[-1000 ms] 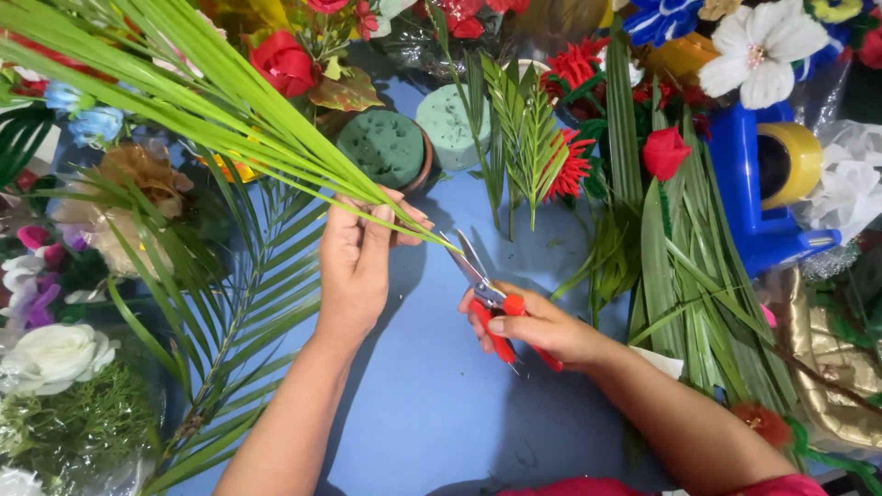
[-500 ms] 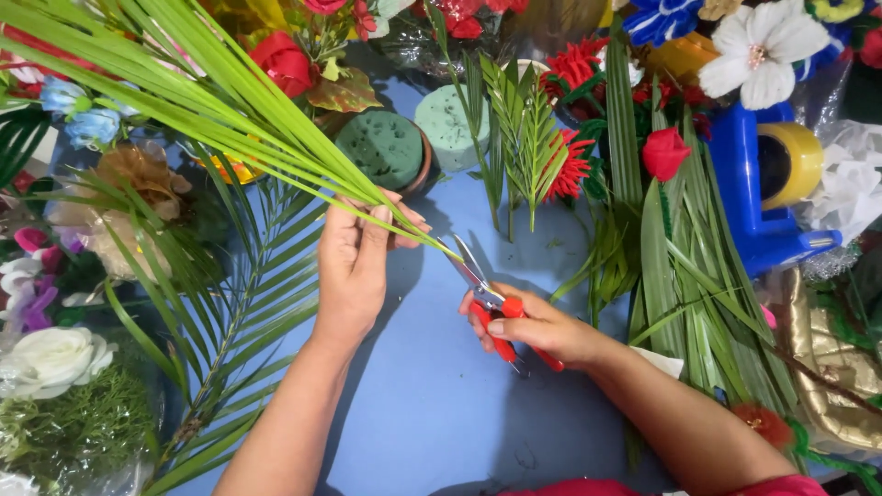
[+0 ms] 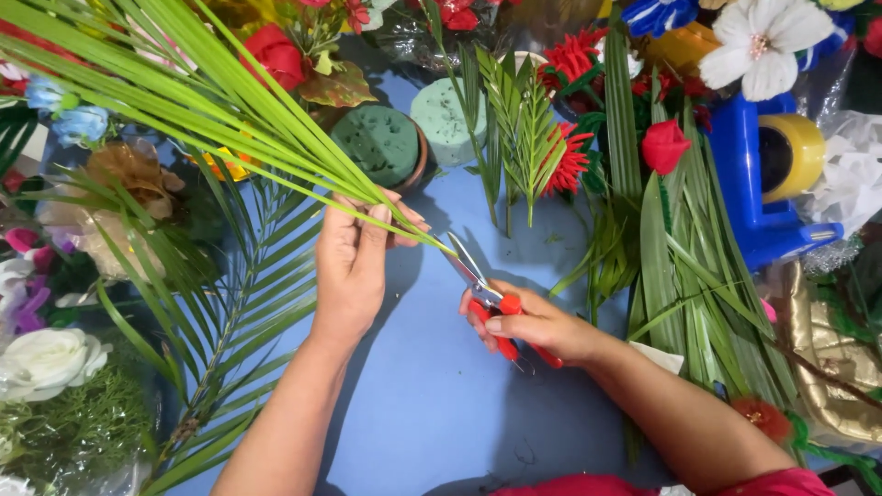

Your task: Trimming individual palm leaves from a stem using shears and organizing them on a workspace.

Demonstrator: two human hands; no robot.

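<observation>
At centre frame, the left hand [image 3: 354, 262] pinches a bunch of palm leaves [image 3: 175, 87] that fans toward the upper left, while the right hand [image 3: 533, 323] closes its grip on red-handled scissors [image 3: 487, 298], blades parted at the leaf tips, above the blue counter [image 3: 432, 404]
</observation>
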